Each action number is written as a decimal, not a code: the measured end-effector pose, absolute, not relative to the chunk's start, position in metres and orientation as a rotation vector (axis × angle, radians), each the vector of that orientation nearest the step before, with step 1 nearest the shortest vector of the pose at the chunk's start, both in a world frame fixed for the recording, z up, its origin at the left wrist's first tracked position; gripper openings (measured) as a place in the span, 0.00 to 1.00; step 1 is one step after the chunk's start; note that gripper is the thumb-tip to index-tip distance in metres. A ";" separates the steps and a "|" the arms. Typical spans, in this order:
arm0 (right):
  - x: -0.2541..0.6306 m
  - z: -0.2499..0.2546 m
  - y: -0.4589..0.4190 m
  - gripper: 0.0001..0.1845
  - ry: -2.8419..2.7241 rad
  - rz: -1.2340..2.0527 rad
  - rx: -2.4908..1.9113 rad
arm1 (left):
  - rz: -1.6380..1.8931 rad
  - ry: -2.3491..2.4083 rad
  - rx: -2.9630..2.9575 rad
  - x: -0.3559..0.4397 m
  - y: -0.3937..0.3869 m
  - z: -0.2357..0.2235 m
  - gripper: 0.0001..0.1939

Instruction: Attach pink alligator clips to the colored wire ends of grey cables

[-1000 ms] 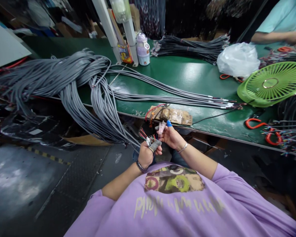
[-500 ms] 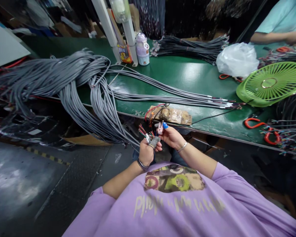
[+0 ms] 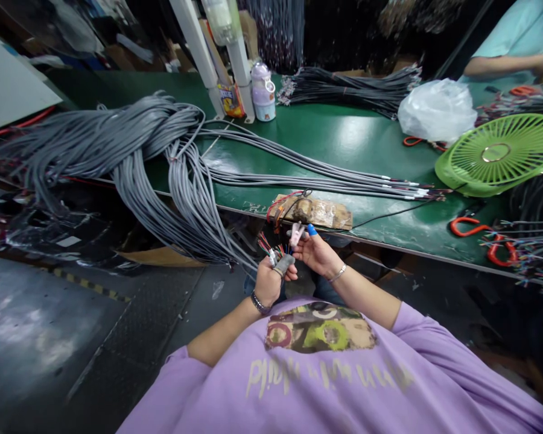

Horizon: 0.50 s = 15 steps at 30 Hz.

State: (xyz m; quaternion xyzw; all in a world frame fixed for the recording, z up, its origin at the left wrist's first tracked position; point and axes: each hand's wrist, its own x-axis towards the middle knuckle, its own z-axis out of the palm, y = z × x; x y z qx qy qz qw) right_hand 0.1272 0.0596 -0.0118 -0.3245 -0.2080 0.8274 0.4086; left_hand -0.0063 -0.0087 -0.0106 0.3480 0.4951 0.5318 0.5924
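My left hand (image 3: 269, 282) is closed around the end of a grey cable, its thumb in a grey finger cover (image 3: 284, 264). Thin coloured wires (image 3: 265, 242) fan out above the fist, and a second tuft of wires (image 3: 282, 248) rises by the thumb. My right hand (image 3: 319, 256) is just to the right, its fingertips close to that tuft. A blue cover (image 3: 312, 229) sits on its thumb, which stands apart from a finger with a pale pink wrapping (image 3: 297, 234). Whether the right fingertips touch a wire is too small to tell.
Grey cables (image 3: 149, 129) are heaped on the green bench (image 3: 348, 141) and hang over its edge. A taped wooden block (image 3: 321, 212) lies at the front. At the right are a green fan (image 3: 495, 152), a plastic bag (image 3: 437, 111) and red hooks (image 3: 468, 226). A person (image 3: 518, 45) sits opposite.
My right thumb has moved away from the wrapped finger, opening a gap. The right hand has shifted slightly right. My left hand keeps its hold on the cable.
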 end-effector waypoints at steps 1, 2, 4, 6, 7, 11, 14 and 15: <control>0.129 -0.013 0.059 0.24 -0.546 2.071 -0.833 | 1.216 1.135 0.825 -0.009 -0.010 -0.013 0.16; 0.130 -0.015 0.058 0.24 -0.580 2.049 -0.851 | 1.195 1.112 0.845 -0.011 -0.011 -0.015 0.16; 0.133 -0.017 0.055 0.24 -0.688 1.983 -0.899 | 1.159 1.053 0.897 -0.016 -0.013 -0.018 0.17; 0.136 -0.019 0.051 0.24 -0.851 1.885 -0.968 | 1.137 1.010 0.954 -0.021 -0.015 -0.021 0.17; 0.137 -0.019 0.049 0.23 -0.954 1.827 -1.000 | 1.126 1.005 0.975 -0.023 -0.016 -0.023 0.17; 0.141 -0.016 0.036 0.19 -1.347 1.655 -0.991 | 0.963 1.085 1.031 -0.027 -0.019 -0.027 0.16; 0.140 -0.011 0.024 0.20 -1.446 1.767 -0.865 | 0.810 1.114 1.129 -0.027 -0.022 -0.027 0.13; 0.139 -0.009 0.020 0.20 -1.478 1.800 -0.828 | 0.779 1.109 1.161 -0.027 -0.023 -0.027 0.12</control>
